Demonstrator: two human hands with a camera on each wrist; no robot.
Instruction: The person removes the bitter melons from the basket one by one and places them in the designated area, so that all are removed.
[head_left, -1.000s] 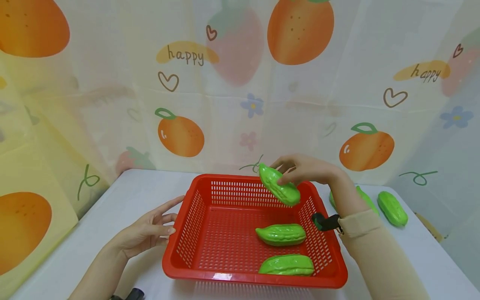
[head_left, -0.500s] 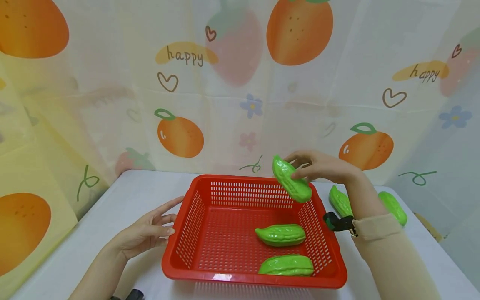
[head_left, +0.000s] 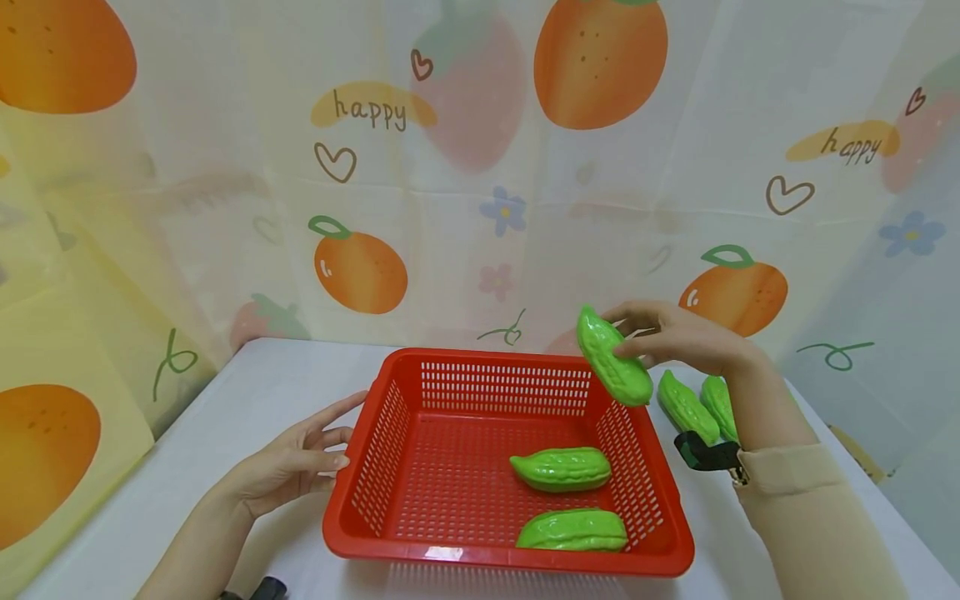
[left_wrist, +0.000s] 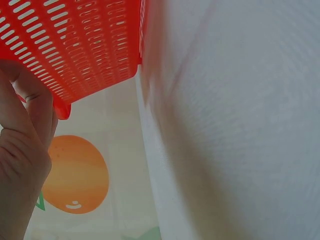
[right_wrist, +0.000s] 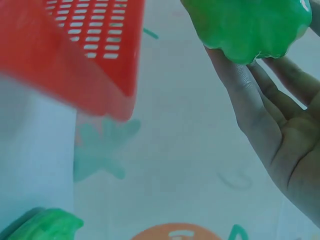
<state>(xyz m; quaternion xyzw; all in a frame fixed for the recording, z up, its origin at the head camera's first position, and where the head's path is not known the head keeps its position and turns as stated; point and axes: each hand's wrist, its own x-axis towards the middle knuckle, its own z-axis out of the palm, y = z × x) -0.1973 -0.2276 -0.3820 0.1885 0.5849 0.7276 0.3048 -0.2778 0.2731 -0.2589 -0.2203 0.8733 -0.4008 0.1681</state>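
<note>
My right hand (head_left: pixel 675 337) grips a shiny green toy bitter melon (head_left: pixel 613 358) between thumb and fingers, above the back right corner of the red basket (head_left: pixel 442 554). In the right wrist view the held bitter melon (right_wrist: pixel 250 27) is at the top, with the fingers under its ridged side. My left hand (head_left: pixel 288 467) holds the basket's left rim, and in the left wrist view its bent fingers (left_wrist: pixel 37 100) meet that rim. Inside the basket, on its right side, lie two more bitter melons, one in the middle (head_left: pixel 562 469) and one by the front wall (head_left: pixel 573 530).
Right of the basket, on the white table (head_left: pixel 281 375), lie more bitter melons (head_left: pixel 688 408), one of them (head_left: pixel 718 404) partly behind my right wrist. A printed cloth (head_left: pixel 450 208) hangs behind the table. A dark object (head_left: pixel 268 588) shows at the bottom left edge.
My right hand has moved right with the bitter melon, from over the basket's back part to its back right corner. The left hand and the basket have stayed in place.
</note>
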